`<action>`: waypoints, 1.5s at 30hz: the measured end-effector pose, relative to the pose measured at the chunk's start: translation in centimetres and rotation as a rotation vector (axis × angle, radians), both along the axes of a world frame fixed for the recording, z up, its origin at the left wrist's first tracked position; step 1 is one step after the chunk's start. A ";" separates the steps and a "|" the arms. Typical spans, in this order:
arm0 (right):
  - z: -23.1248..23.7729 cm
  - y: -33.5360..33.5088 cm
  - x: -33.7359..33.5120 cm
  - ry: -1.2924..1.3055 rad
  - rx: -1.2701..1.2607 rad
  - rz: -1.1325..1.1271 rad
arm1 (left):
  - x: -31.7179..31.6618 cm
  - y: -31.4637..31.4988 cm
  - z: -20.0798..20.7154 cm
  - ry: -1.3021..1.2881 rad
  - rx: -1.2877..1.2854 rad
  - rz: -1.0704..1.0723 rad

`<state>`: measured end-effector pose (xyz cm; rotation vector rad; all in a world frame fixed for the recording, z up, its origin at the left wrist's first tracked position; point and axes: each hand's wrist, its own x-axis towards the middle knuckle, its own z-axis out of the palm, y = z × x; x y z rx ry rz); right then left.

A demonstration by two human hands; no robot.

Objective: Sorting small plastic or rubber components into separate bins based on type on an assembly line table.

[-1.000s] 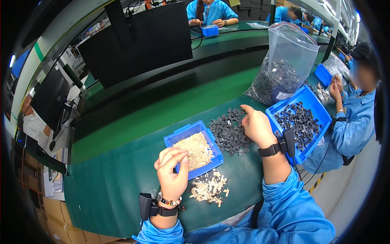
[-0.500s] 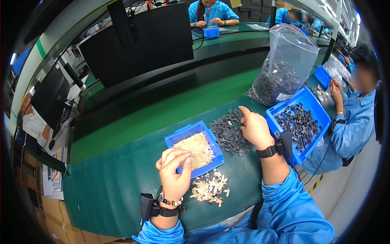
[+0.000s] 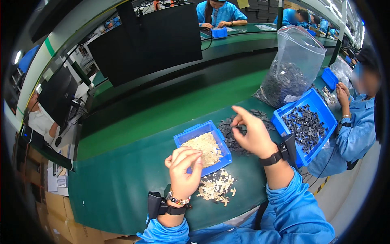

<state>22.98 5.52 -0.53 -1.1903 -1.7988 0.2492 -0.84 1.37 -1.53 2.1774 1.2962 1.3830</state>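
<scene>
My left hand is over the near left corner of a small blue bin, which holds beige flat pieces. Its thumb and fingertips are pinched together, and whatever lies between them is too small to make out. My right hand hovers above a loose pile of small black pieces. Its thumb and a curled finger meet at the tips while the index finger points forward; anything held there cannot be made out. Loose beige pieces lie on the green mat in front of the bin.
A larger blue bin of black pieces stands at the right, below a clear plastic bag partly filled with black pieces. A dark monitor hangs at the back left. A co-worker sits close on the right; others are farther off.
My right hand has drawn its thumb and fingers into a pinch and lifted from the black pile. My left hand keeps its pinch. The whole view has shifted slightly.
</scene>
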 end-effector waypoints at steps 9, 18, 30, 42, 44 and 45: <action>0.1 -2.6 -4.9 -0.109 0.249 0.367 | 0.3 -0.4 -0.1 0.114 0.022 0.003; -0.2 -2.5 -4.6 0.045 0.119 0.420 | 0.4 -0.5 0.6 0.120 0.110 -0.016; -0.3 -3.5 -5.6 0.346 -0.067 0.416 | 0.0 -0.2 0.2 0.120 0.245 0.117; -1.3 -3.9 -6.0 0.697 -0.523 0.490 | 0.6 -0.8 0.0 0.161 0.302 0.152; -1.1 -4.0 -6.0 0.685 -0.523 0.480 | 0.6 -0.9 0.1 0.165 0.303 0.150; -1.1 -4.0 -6.0 0.687 -0.523 0.479 | 0.6 -0.9 0.2 0.168 0.303 0.149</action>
